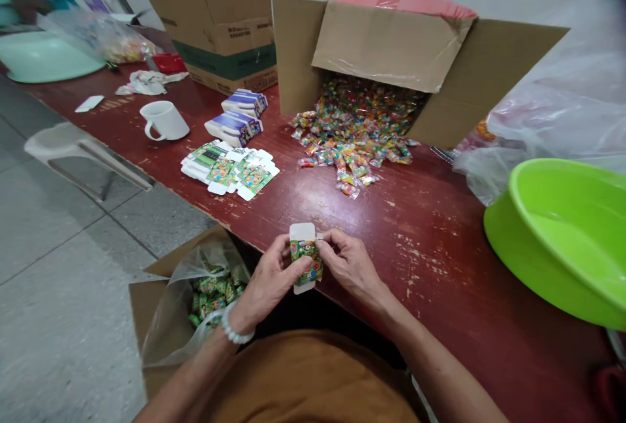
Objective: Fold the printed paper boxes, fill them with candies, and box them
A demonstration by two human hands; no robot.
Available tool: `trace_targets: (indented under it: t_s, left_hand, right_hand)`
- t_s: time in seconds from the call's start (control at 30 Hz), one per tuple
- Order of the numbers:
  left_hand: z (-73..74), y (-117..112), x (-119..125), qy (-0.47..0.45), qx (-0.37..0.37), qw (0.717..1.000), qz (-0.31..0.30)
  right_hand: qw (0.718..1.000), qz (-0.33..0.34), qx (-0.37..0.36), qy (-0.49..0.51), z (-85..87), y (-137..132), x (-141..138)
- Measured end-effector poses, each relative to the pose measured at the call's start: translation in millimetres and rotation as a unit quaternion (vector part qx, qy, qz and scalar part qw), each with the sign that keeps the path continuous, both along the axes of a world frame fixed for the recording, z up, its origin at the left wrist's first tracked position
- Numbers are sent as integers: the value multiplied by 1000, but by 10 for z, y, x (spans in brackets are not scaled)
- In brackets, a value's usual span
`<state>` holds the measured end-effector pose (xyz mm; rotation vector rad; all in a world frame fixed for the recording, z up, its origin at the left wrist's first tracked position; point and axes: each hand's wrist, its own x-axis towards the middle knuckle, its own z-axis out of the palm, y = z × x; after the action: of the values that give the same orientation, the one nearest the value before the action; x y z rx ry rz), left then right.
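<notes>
Over the table's front edge I hold a small green printed candy box [306, 260], its white end flaps sticking out at top and bottom. My left hand [276, 276] grips it from the left, thumb across the printed face. At its upper right edge, my right hand [349, 260] pinches a small white side flap between thumb and fingers. Beyond my hands lies a pile of flattened green boxes [229, 167]. Wrapped candies [359, 156] spill onto the table from an open cardboard carton [379, 45] lying on its side.
Bundles of purple boxes [235, 126] and a white mug [165, 120] stand at back left, near a tall carton [225, 19]. A green basin [557, 240] sits at right. Below left, a plastic-lined carton [141, 319] contains filled green boxes [215, 292]. A stool [73, 139] stands beyond.
</notes>
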<state>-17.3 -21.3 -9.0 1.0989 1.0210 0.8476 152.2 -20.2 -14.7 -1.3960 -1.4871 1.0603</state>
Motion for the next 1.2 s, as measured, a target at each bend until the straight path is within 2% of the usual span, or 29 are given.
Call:
trace_targets:
  t_s: [0.1,0.2,0.27,0.37,0.43,0.6,0.67,0.8,0.87,0.93,1.0,1.07,1.13,1.2]
  left_hand:
    - [17,-64,22,-21,26,996,88]
    - [4,-131,61,-17,63,987,149]
    - [-10,-154,75,-9,78,983,166]
    - [-26,-146,57,1,89,983,161]
    - [-29,-123,24,2,89,985,149]
    - [-35,-70,-55,6,34,997,75]
    - [-52,-57,-65,10,18,998,57]
    - [-95,-27,-44,26,32,998,45]
    - [-105,-13,-23,29,44,998,43]
    - [-99,-6,-1,5,48,997,60]
    - [-79,-6,13,-45,13,995,85]
    - [-51,-10,19,-100,-57,989,91]
    - [-28,-15,20,-136,-141,980,43]
    - [-20,-17,24,-153,-208,966,-17]
  right_hand:
    - [999,0,-3,36,11,-24,-30]
    - [987,-32,-19,159,-37,-61,-130]
    - [973,-35,-20,226,-89,-78,-199]
    - [960,-20,-7,279,-150,-84,-252]
    - [961,-11,-1,277,-157,-76,-238]
    - [989,-11,45,142,-99,-7,-80]
    - [986,8,4,168,-89,36,-24]
    - [950,5,-124,286,-100,98,2]
    - [949,0,-129,288,-104,105,-11]
    - [965,10,-95,244,-108,96,-25]
    - [982,11,-38,182,-117,76,-34]
    - [989,-6,12,148,-130,53,-37]
    - [990,-10,28,138,-133,30,-35]
    - [993,14,43,110,-116,12,-27]
